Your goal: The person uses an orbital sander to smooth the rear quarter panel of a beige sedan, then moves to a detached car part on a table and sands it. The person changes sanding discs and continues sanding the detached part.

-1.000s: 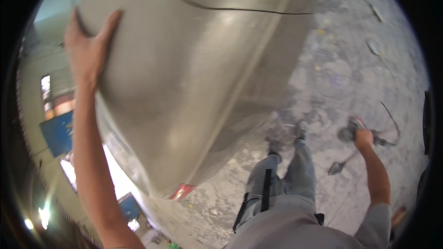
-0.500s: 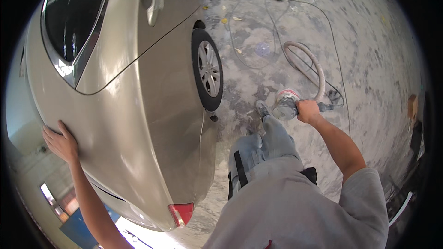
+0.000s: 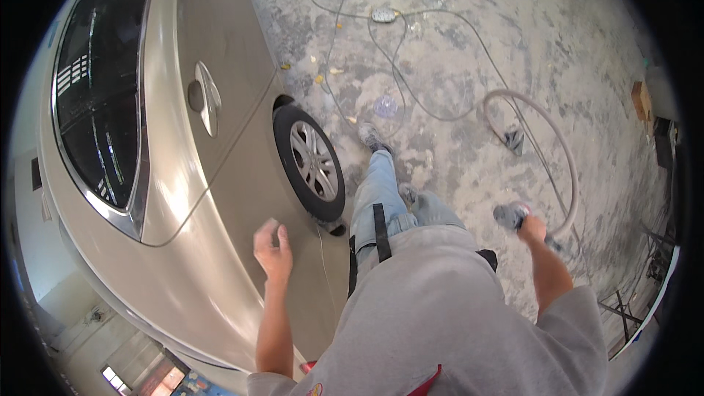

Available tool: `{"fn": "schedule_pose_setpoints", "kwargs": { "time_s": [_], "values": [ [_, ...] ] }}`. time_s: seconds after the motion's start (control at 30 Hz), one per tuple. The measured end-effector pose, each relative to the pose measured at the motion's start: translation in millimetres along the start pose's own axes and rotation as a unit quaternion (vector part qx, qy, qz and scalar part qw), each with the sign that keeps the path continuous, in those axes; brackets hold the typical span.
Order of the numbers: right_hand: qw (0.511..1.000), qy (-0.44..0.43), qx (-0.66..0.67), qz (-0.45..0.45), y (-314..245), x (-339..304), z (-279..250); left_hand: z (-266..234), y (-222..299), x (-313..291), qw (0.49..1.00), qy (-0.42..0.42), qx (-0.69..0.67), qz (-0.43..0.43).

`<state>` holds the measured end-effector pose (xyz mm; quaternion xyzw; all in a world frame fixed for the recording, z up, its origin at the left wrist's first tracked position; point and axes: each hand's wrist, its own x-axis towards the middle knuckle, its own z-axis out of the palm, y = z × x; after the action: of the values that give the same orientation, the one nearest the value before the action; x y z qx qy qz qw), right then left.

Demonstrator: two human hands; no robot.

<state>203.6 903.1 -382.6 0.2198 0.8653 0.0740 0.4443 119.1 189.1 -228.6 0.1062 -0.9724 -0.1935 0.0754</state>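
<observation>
Lengthwise on the left stands a tan car (image 3: 246,183). Well apart from it, to the right, a hosed power tool (image 3: 509,214) angles its rounded head toward the car in the grasp of the right hand (image 3: 532,230), while the left hand (image 3: 274,251), nearer the car, is empty and loosely curled.

Pretty grubby, blotchy grey floor (image 3: 447,169) here, with a pale power strip (image 3: 383,15) lying on it, some yellow scraps (image 3: 320,79), a purplish patch (image 3: 386,106), and a brown block (image 3: 642,101) near the right edge.
</observation>
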Motion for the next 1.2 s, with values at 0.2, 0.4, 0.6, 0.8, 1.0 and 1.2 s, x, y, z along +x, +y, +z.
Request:
{"fn": "schedule_pose_setpoints", "kwargs": {
  "time_s": [0.2, 0.4, 0.6, 0.8, 1.0, 1.2],
  "values": [
    [0.992, -0.036, 0.073, 0.092, -58, -15, -36, 64, -4, 97, 0.979, 0.003, -0.106, -0.174],
    [0.985, -0.025, 0.151, 0.078, -147, 12, -126, 125, 0, 267, 0.998, 0.039, -0.032, 0.036],
    [0.955, 0.033, 0.282, 0.081, -209, 48, -214, 159, 20, 407, 0.993, -0.077, -0.070, -0.058],
    [0.936, 0.010, 0.346, 0.072, -246, 114, -277, 195, 23, 503, 0.976, -0.195, 0.098, -0.010],
    [0.932, -0.029, 0.357, 0.058, -273, 245, -329, 208, 19, 556, 0.954, -0.208, 0.036, -0.213],
    [0.913, -0.064, 0.396, 0.074, -298, 367, -466, 190, 60, 616, 0.941, -0.175, 0.090, -0.275]
  ]
}}
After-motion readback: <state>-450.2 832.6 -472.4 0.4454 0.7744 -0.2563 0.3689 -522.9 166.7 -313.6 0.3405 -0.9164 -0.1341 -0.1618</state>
